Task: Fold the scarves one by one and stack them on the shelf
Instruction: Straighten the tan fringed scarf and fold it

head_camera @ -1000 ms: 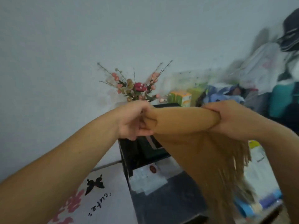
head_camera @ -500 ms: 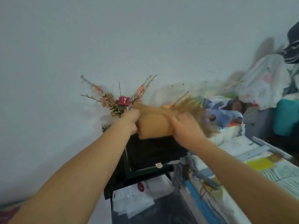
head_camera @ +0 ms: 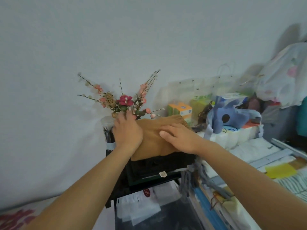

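Observation:
A folded tan scarf lies on top of a stack of dark folded scarves on the shelf against the wall. My left hand rests flat on the tan scarf's left side, fingers reaching toward the flowers. On its right side my right hand presses down with straight fingers. A grey fringed scarf hangs off the stack's right edge.
A bunch of artificial flowers stands right behind the stack. To the right are tissue boxes, a blue plush toy, white bedding and papers. White packets lie on the lower dark surface.
Both hands carried the folded tan scarf forward and set it down on the dark stack. They went from gripping it in the air to lying flat on it.

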Demonstrator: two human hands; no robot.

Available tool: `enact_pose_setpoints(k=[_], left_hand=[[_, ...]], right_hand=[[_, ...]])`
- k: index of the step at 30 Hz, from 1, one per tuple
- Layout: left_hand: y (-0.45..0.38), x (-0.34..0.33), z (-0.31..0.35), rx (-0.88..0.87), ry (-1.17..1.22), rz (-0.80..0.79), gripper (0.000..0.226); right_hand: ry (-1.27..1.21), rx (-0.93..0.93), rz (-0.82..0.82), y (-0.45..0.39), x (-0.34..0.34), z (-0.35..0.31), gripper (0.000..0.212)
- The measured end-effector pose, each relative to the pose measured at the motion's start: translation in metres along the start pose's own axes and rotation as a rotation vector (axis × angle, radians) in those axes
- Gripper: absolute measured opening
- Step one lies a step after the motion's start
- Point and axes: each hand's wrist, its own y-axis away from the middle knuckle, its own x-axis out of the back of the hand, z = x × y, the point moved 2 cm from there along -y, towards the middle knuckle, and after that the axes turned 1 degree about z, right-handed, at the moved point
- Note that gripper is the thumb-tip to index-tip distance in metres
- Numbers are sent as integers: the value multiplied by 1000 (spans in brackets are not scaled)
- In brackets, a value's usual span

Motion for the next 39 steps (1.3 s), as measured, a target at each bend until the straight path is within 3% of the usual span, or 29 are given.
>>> enact_pose_setpoints(k=[2, 3, 5, 7, 11, 13, 15, 17, 19, 21, 24, 27, 29, 32, 35, 39], left_hand=[[7, -11, 21, -273, -166, -86, 49], [7, -23, 22, -275, -217, -233, 50], [5, -43, 3, -115, -237, -489, 56], [4, -52, -15, -16, -190, -554, 62], [2, -60, -18, -26, -160, -586, 67], [-2, -59, -15, -35, -163, -607, 67], [-7, -57, -17, -46, -137, -622, 68], [-10, -54, -22, -49, -109, -611, 68], [-14, -54, -32, -47, -94, -605, 74], [-16, -53, -39, -25, -64, -581, 82], [-4, -39, -33, -9, 104, -410, 64], [30, -23, -25, -313, 69, -163, 54], [45, -29, -34, -422, -71, -286, 57], [48, -29, -51, -327, -137, -443, 63], [50, -14, -44, -364, -164, -445, 64], [52, 11, -36, -356, -132, -403, 63]], right_hand=[[79, -11, -30, -19, -14, -2, 68], [132, -31, -59, -26, -26, -1, 69], [166, -136, -81, -37, -40, 14, 57], [125, -287, -76, -41, -42, 41, 55], [-178, -531, -160, -37, -39, 79, 60], [-156, -555, -145, -39, -42, 82, 61], [-6, -564, -1, -38, -36, 76, 60], [204, -410, 304, -29, -26, 56, 56], [255, -42, 436, -12, -25, 21, 54], [333, 169, 315, 2, -38, -4, 56], [388, 41, 129, -3, -55, 3, 66], [329, -62, 122, -17, -55, 15, 60], [340, -62, 129, -21, -56, 16, 58], [330, -53, 93, -20, -58, 6, 60], [255, -70, 81, -15, -45, 0, 60], [214, -60, 184, -1, -20, -11, 54]])
